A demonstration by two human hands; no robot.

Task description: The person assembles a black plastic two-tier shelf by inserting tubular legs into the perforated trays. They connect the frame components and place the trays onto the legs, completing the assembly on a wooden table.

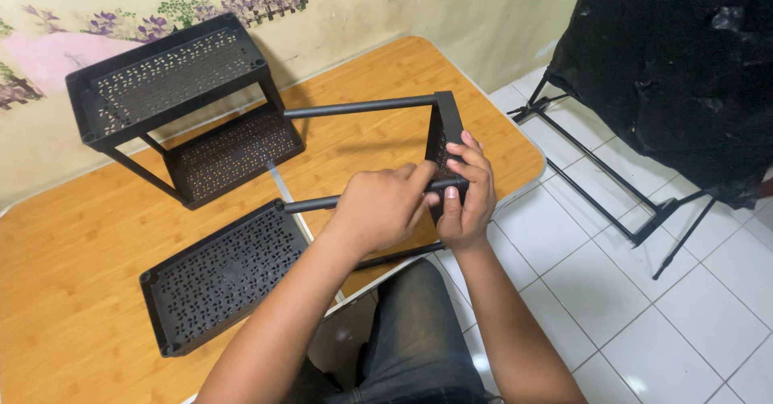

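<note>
I note my left hand point(378, 209) clamped on the black rod point(318, 204), right hand point(467, 190) clamped on the upright perforated shelf panel point(445, 134) — bracing their joint over the counter point(72, 291) edge.

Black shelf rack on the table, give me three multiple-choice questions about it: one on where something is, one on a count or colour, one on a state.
1. Where does the loose perforated tray lie?
A. on the wooden table, near the person
B. on the tiled floor
C. on top of the two-tier rack

2. How many perforated shelves does the two-tier rack by the wall have?
A. one
B. two
C. four

3. What are the hands doing?
A. resting flat on the table
B. both gripping a rod at the upright panel
C. lifting the loose tray

Answers:
1 A: the tray rests on the wooden table, at its near edge.
2 B: an upper and a lower shelf are joined by thin legs.
3 B: the left hand and right hand close around the black rod where it meets the upright panel.
</note>
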